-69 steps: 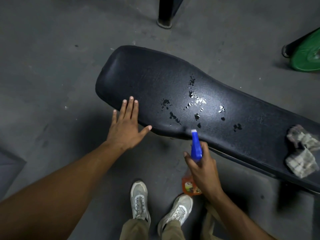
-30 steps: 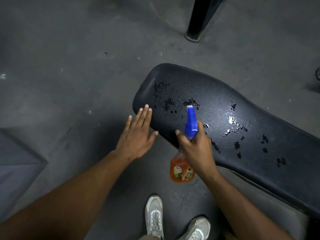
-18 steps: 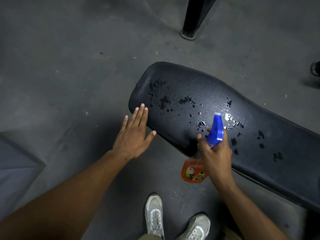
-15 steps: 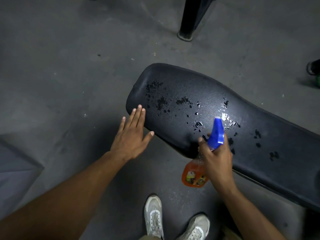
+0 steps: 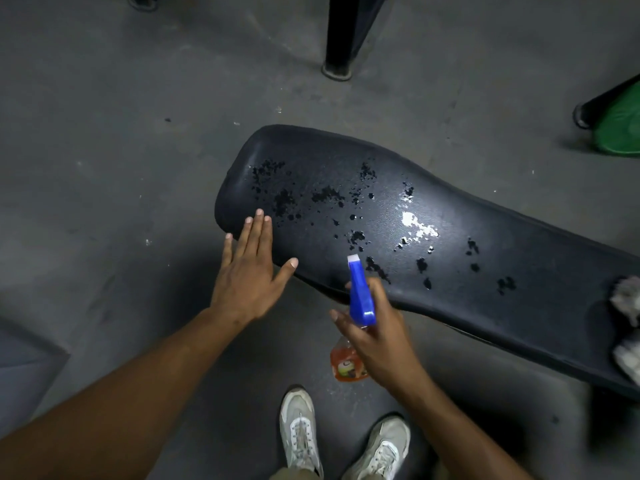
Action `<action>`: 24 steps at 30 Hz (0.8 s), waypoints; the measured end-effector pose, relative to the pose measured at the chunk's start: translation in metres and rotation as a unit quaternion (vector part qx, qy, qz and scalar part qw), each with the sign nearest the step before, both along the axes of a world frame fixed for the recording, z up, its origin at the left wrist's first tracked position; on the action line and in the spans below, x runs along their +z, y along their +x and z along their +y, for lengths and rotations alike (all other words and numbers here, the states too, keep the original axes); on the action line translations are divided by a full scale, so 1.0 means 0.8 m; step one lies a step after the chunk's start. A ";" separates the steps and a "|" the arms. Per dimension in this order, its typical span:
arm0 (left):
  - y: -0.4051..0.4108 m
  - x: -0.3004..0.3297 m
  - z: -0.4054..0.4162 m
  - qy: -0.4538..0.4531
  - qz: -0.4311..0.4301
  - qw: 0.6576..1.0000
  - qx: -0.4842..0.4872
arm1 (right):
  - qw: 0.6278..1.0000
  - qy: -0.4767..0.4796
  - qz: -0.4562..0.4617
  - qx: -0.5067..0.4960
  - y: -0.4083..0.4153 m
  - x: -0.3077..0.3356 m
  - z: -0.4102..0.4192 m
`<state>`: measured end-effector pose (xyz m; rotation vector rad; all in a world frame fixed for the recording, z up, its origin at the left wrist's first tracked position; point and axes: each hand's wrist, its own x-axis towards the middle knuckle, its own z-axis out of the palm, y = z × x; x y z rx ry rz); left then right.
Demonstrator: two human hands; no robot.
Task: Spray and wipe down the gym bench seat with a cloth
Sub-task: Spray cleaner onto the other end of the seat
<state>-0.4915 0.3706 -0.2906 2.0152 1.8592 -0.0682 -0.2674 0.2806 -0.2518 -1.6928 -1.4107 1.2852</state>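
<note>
1. The right hand [image 5: 377,336] was closed around the neck of the bottle [image 5: 360,299]. Its blue head pointed up and away, toward the seat [image 5: 485,237], and the orange body hung below the fist. That grip put the nozzle just over the near edge of the pad, probably so the mist would land on the vinyl and not on the floor [image 5: 104,133].

2. The left hand [image 5: 247,268] was open and flat, holding nothing. Its fingers [image 5: 258,230] lay over the near corner of the seat's wide end and the thumb was spread to the side. I judged it to be a brace for the leaning body, kept clear of the spray path. Whether the palm pressed on the pad or only hovered could not be told.

3. The seat ran from the wide end by the left hand out toward the right edge of the view. Dark wet blotches and a bright glare patch [image 5: 415,226] dotted its near half. The far right stretch looked drier.

4. The cloth [image 5: 627,299] lay bunched on the surface at the far right, half cut off by the frame and well apart from both hands. Parked there it stayed within reach of the right hand.

5. My reading was that spraying was nearly done and wiping had not begun.
</note>
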 end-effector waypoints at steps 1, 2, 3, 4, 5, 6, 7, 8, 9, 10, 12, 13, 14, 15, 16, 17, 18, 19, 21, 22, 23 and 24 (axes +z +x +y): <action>0.011 0.003 -0.002 0.002 -0.005 1.000 -0.014 | 1.000 -0.001 -0.002 -0.009 0.008 0.002 -0.005; 0.023 0.005 -0.003 0.003 -0.011 1.000 -0.027 | 1.000 -0.005 -0.003 -0.019 0.017 0.004 -0.009; 0.036 0.007 -0.004 0.005 -0.015 0.999 -0.039 | 0.999 -0.010 -0.002 -0.032 0.027 0.006 -0.013; 0.049 0.009 -0.004 0.006 -0.017 0.999 -0.051 | 0.999 -0.015 0.001 -0.046 0.038 0.009 -0.018; 0.062 0.010 -0.004 0.006 -0.018 0.998 -0.063 | 0.998 -0.015 -0.001 -0.060 0.050 0.010 -0.022; 0.075 0.011 -0.005 0.006 -0.017 0.997 -0.075 | 0.997 -0.014 -0.002 -0.073 0.063 0.013 -0.026; 0.089 0.012 -0.005 0.004 -0.018 0.996 -0.086 | 0.996 -0.013 -0.003 -0.086 0.076 0.016 -0.029; 0.104 0.013 -0.005 0.002 -0.019 0.995 -0.098 | 0.995 -0.008 -0.004 -0.098 0.090 0.019 -0.033; 0.119 0.013 -0.006 0.001 -0.020 0.994 -0.110 | 0.994 0.001 -0.009 -0.110 0.105 0.023 -0.037; 0.134 0.014 -0.006 0.002 -0.021 0.992 -0.122 | 0.992 0.014 -0.017 -0.124 0.121 0.029 -0.039; 0.162 0.016 -0.008 0.005 -0.026 0.989 -0.143 | 0.985 0.052 -0.033 -0.159 0.153 0.044 -0.044; 0.175 0.017 -0.008 0.006 -0.028 0.988 -0.153 | 0.981 0.072 -0.036 -0.179 0.169 0.053 -0.046; 0.187 0.018 -0.009 0.005 -0.028 0.986 -0.162 | 0.975 0.089 -0.037 -0.200 0.185 0.060 -0.048; 0.199 0.018 -0.011 0.004 -0.029 0.985 -0.170 | 0.969 0.105 -0.037 -0.222 0.200 0.067 -0.050; 0.211 0.018 -0.012 0.003 -0.030 0.984 -0.178 | 0.961 0.122 -0.035 -0.245 0.214 0.074 -0.051; 0.223 0.019 -0.014 0.002 -0.030 0.982 -0.185 | 0.952 0.141 -0.033 -0.270 0.228 0.079 -0.052; 0.234 0.019 -0.015 0.002 -0.032 0.981 -0.192 | 0.942 0.158 -0.031 -0.294 0.240 0.084 -0.053; 0.245 0.020 -0.017 0.002 -0.033 0.979 -0.200 | 0.933 0.171 -0.033 -0.314 0.251 0.089 -0.054; 0.265 0.022 -0.019 0.002 -0.033 0.975 -0.218 | 0.917 0.197 -0.041 -0.343 0.274 0.100 -0.058; 0.275 0.024 -0.020 0.002 -0.033 0.973 -0.226 | 0.909 0.210 -0.049 -0.357 0.287 0.105 -0.060; 0.284 0.025 -0.020 0.002 -0.032 0.972 -0.235 | 0.901 0.219 -0.059 -0.370 0.300 0.108 -0.062; 0.293 0.026 -0.021 0.002 -0.031 0.970 -0.241 | 0.893 0.228 -0.069 -0.381 0.314 0.109 -0.062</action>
